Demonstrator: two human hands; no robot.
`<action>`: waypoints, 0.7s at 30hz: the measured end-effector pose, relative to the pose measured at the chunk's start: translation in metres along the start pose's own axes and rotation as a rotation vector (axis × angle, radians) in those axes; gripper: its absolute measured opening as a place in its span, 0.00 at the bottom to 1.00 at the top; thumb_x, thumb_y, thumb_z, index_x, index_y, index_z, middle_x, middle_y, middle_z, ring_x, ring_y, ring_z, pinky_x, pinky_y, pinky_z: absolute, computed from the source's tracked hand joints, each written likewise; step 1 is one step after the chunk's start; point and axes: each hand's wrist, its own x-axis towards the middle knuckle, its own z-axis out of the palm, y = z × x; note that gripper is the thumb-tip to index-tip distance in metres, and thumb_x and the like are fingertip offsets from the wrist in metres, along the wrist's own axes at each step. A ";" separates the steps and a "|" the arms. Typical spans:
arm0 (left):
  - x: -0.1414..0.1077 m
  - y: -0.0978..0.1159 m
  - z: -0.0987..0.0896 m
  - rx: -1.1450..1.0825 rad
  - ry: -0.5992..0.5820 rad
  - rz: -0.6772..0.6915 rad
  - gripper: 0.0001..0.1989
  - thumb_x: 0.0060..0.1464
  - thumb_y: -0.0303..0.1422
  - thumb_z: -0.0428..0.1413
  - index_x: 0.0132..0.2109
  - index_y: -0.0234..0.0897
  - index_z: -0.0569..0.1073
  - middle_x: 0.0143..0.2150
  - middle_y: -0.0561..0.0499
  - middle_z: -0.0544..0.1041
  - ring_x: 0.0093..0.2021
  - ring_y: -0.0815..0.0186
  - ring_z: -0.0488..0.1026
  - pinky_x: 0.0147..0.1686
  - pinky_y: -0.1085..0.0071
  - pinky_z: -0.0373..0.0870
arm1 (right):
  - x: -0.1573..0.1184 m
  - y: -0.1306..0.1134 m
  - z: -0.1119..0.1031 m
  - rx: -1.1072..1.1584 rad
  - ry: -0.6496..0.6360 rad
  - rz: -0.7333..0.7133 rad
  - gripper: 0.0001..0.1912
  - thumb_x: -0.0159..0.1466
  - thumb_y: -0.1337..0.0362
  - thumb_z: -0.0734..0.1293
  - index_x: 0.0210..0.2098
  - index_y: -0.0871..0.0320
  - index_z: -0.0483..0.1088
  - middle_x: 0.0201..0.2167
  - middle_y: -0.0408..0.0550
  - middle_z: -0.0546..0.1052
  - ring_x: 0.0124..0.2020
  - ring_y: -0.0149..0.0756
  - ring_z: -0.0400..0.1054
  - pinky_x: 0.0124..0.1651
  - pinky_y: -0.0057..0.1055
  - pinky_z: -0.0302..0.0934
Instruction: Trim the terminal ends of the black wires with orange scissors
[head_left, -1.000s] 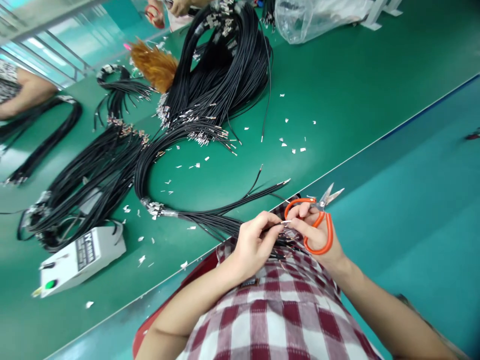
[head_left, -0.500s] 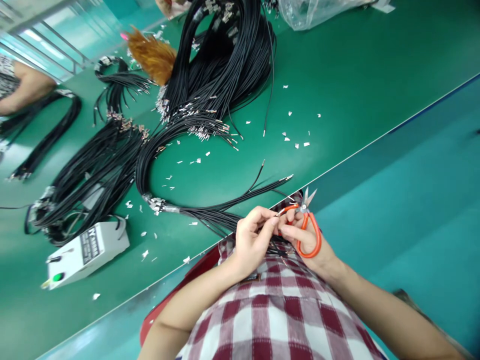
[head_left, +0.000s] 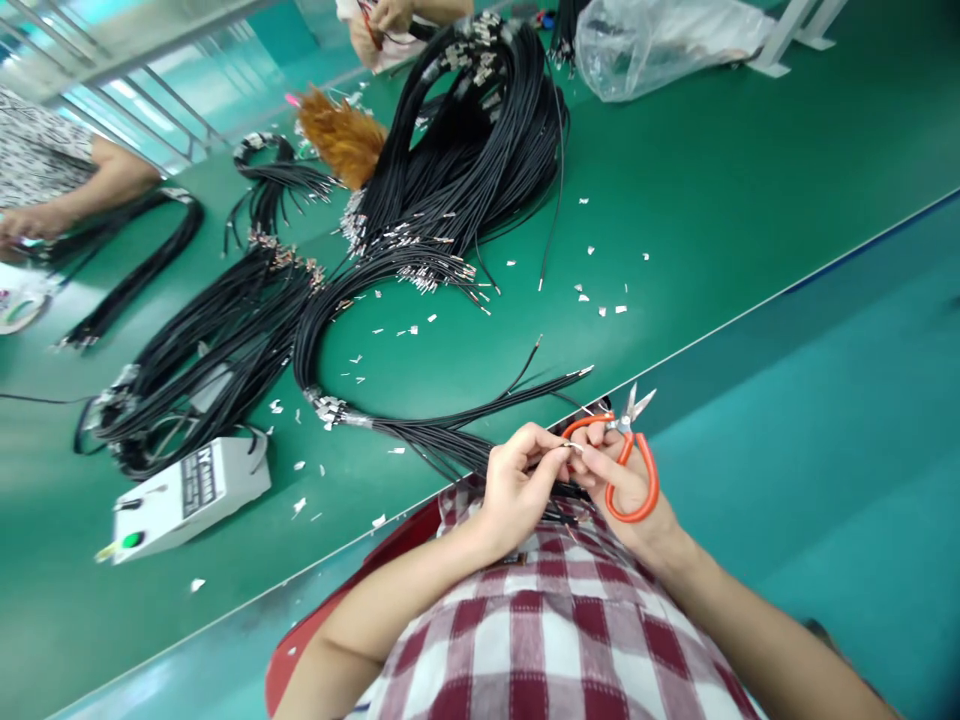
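My left hand [head_left: 521,485] pinches the end of a thin black cable above my lap, at the table's front edge. Close against it on the right, my right hand [head_left: 626,490] holds orange-handled scissors [head_left: 634,480], their blades apart and pointing up and away from the cable end. The right fingertips meet the pale tip of the cable beside the left fingertips. A bundle of black cables [head_left: 442,425], wrapped with clear tape near the middle, runs from the table toward both hands; some of its ends lie under them.
On the green table [head_left: 720,200] lie a large coil of black cables [head_left: 502,150], another cable bundle [head_left: 217,340], a white box [head_left: 191,500], a brown feather duster [head_left: 345,135], a plastic bag [head_left: 652,45] and white scraps. Two other people's hands are at the far side.
The view has shifted, so the table's things appear further right and more of the other people shows. My fingertips have come together at the cable end, whose pale tip now shows between them.
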 end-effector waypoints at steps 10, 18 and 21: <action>-0.001 0.006 -0.009 0.076 -0.063 -0.068 0.15 0.64 0.42 0.53 0.37 0.34 0.72 0.23 0.55 0.70 0.21 0.75 0.60 0.21 0.77 0.55 | 0.006 0.000 -0.008 -0.228 0.020 -0.183 0.15 0.58 0.61 0.74 0.31 0.53 0.62 0.29 0.40 0.73 0.30 0.31 0.67 0.37 0.31 0.63; 0.022 0.020 -0.029 -0.237 -0.390 -0.417 0.21 0.53 0.49 0.60 0.32 0.33 0.71 0.15 0.59 0.62 0.15 0.78 0.50 0.17 0.77 0.42 | 0.015 -0.010 -0.013 -0.433 -0.104 -0.255 0.17 0.59 0.59 0.73 0.30 0.52 0.59 0.29 0.42 0.74 0.31 0.35 0.70 0.39 0.35 0.65; 0.028 0.021 -0.036 -0.301 -0.473 -0.476 0.20 0.51 0.48 0.62 0.31 0.33 0.71 0.14 0.59 0.61 0.14 0.78 0.48 0.17 0.76 0.39 | 0.019 -0.009 -0.011 -0.456 -0.147 -0.291 0.17 0.60 0.59 0.73 0.29 0.52 0.59 0.29 0.43 0.75 0.32 0.36 0.70 0.40 0.36 0.65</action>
